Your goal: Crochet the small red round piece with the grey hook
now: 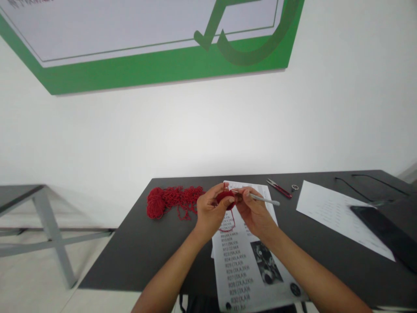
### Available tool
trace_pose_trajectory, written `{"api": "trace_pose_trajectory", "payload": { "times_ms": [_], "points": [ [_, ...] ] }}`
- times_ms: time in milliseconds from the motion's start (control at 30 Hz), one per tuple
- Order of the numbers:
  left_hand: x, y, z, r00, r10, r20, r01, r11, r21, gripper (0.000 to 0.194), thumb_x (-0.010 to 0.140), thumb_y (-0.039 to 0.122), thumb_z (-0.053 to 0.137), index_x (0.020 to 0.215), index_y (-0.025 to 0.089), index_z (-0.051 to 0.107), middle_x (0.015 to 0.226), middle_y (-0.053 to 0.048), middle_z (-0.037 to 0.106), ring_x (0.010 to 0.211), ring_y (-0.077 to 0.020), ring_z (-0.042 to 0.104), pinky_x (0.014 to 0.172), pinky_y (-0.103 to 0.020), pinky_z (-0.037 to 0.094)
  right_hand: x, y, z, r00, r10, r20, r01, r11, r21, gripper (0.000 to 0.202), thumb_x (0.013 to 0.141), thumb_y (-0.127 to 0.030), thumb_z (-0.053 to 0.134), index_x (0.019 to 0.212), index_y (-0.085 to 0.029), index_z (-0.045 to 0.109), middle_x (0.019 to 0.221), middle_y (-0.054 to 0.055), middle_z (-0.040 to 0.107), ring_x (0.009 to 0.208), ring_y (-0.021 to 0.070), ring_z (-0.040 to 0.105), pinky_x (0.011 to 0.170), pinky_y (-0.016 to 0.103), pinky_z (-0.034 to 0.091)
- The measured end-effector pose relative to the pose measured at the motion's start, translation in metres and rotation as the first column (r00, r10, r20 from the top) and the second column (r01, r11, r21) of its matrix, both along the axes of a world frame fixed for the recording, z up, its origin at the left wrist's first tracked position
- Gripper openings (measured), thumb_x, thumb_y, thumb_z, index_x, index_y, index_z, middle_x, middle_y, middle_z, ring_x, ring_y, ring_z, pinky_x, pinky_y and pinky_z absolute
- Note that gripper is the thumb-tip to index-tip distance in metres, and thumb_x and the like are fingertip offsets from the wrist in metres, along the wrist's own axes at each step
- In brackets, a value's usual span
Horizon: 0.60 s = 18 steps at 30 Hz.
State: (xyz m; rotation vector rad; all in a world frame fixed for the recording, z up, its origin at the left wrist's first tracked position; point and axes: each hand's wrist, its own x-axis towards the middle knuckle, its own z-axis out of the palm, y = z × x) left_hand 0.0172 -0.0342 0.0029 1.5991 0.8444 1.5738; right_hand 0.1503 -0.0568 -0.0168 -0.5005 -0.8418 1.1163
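My left hand (209,208) is closed on a small red crochet piece (230,206), thumb pressed across its front. In my right hand (254,213) is a crochet hook (265,199) with a pale handle, its tip at the top edge of the piece. A strand of red yarn (233,221) hangs from the work in a loop. Both hands are above a printed pattern sheet (228,261) with rows of text and a dark photo. Left of them lies a red ball of yarn (156,203) with loose, tangled yarn (182,198) trailing toward my left hand.
On the dark table (130,261) lie red-handled thread snips (279,188), a small metal ring (295,188) and a white paper sheet (332,213). At the right are a black phone (384,230) and eyeglasses (374,195). Another table (19,198) stands at left.
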Motion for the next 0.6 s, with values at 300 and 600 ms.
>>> {"api": "trace_pose_trajectory", "payload": {
  "times_ms": [300, 600],
  "points": [
    [0.003, 0.0, -0.001, 0.996, 0.009, -0.083, -0.008, 1.0, 0.001, 0.034, 0.073, 0.024, 0.082, 0.106, 0.019, 0.08, 0.091, -0.006, 0.081, 0.076, -0.019, 0.073, 0.072, -0.029, 0.06, 0.007, 0.002, -0.003, 0.951, -0.205, 0.23, 0.212, 0.977, -0.005, 0.026, 0.083, -0.048, 0.078, 0.089, -0.023, 0.072, 0.089, 0.004, 0.079, 0.08, 0.0191, 0.073, 0.076, 0.034, 0.06],
    [0.005, -0.003, 0.001, 0.997, -0.007, -0.082, 0.008, 1.0, 0.012, 0.03, 0.073, 0.02, 0.082, 0.103, 0.02, 0.08, 0.08, -0.003, 0.079, 0.065, -0.0154, 0.07, 0.065, -0.025, 0.058, 0.015, -0.006, 0.009, 0.829, -0.381, 0.41, 0.361, 0.924, 0.129, 0.026, 0.091, -0.048, 0.067, 0.085, -0.023, 0.07, 0.083, 0.004, 0.077, 0.078, 0.0195, 0.073, 0.072, 0.033, 0.059]
  ]
}}
